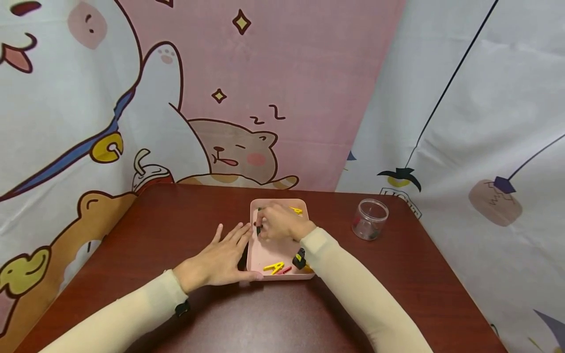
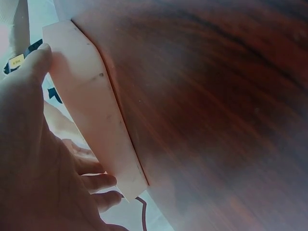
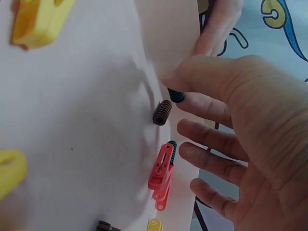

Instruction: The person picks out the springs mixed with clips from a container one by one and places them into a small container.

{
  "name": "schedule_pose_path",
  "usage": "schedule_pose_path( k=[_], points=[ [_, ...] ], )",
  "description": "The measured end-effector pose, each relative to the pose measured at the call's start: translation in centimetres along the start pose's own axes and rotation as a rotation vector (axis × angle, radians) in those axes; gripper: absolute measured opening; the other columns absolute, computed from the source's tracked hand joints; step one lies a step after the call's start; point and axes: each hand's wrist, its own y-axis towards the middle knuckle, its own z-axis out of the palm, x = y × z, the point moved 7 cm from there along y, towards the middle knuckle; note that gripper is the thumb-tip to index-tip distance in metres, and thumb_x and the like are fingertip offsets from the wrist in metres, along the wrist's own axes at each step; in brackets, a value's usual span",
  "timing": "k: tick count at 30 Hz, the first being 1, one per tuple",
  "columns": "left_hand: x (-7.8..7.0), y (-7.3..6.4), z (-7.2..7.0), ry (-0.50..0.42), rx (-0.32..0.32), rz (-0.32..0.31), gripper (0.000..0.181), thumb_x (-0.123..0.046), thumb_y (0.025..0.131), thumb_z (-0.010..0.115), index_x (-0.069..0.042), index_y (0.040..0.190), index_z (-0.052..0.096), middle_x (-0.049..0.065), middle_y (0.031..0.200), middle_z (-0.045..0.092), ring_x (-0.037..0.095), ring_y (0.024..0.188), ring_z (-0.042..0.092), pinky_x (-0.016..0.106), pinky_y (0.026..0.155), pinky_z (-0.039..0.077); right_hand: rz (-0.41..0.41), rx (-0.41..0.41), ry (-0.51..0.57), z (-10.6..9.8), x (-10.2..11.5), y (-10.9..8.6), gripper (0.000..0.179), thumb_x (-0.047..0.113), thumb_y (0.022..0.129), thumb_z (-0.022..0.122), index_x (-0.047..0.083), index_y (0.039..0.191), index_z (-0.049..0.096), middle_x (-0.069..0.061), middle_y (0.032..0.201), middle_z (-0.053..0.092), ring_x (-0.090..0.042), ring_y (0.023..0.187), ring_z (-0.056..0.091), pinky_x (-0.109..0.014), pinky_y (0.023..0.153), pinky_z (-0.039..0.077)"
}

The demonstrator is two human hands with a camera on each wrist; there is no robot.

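Observation:
My right hand (image 1: pixel 281 223) is over the far left part of a shallow pink tray (image 1: pixel 275 252). Thumb and index finger pinch a small dark green coil spring (image 3: pixel 176 95). Just below it in the right wrist view, a brown coil spring (image 3: pixel 162 112) lies by the tray wall. Next to that is a red clip (image 3: pixel 162 168) with a dark green spring on it. The other fingers of this hand hold nothing. My left hand (image 1: pixel 222 260) touches the tray's left side with spread fingers, its thumb at the near left corner.
Inside the tray near its front lie a yellow clip (image 1: pixel 274 267) and a thin red piece (image 1: pixel 284 270). Another yellow clip (image 1: pixel 296 211) is at the far right. A clear jar (image 1: pixel 370 219) with small red and dark pieces stands right of the tray on the brown table (image 1: pixel 212 318).

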Motion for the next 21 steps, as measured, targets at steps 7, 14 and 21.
schedule_pose_path(
  k=[7,14,21],
  points=[
    [0.1,0.0,0.2,0.001,0.001,-0.004,0.133,-0.098,0.098,0.057,-0.003,0.185,0.026,0.019,0.195,0.023,0.043,0.183,0.022,0.086,0.140,0.013,0.060,-0.013,0.031,-0.6,-0.4,-1.0,0.026,0.025,0.097,0.092,0.016,0.120,0.087,0.001,0.126,0.086,-0.017,0.107,0.077,-0.037,0.099,0.065],
    [0.1,-0.1,-0.2,-0.006,-0.003,-0.007,0.131,-0.095,0.099,0.061,-0.001,0.184,0.028,0.021,0.194,0.026,0.045,0.182,0.025,0.087,0.139,0.015,0.075,-0.026,-0.017,-1.4,-0.6,-1.7,0.028,0.032,0.096,0.095,0.021,0.120,0.085,-0.001,0.138,0.082,-0.017,0.102,0.072,-0.037,0.095,0.062],
    [-0.1,0.0,-0.2,0.001,0.000,0.002,0.130,-0.095,0.099,0.060,-0.001,0.184,0.029,0.021,0.194,0.027,0.045,0.182,0.026,0.087,0.139,0.015,0.106,-0.067,-0.119,-2.1,-0.6,-2.5,0.026,0.040,0.095,0.094,0.031,0.118,0.085,0.007,0.130,0.084,-0.011,0.094,0.068,-0.038,0.091,0.059]
  ],
)
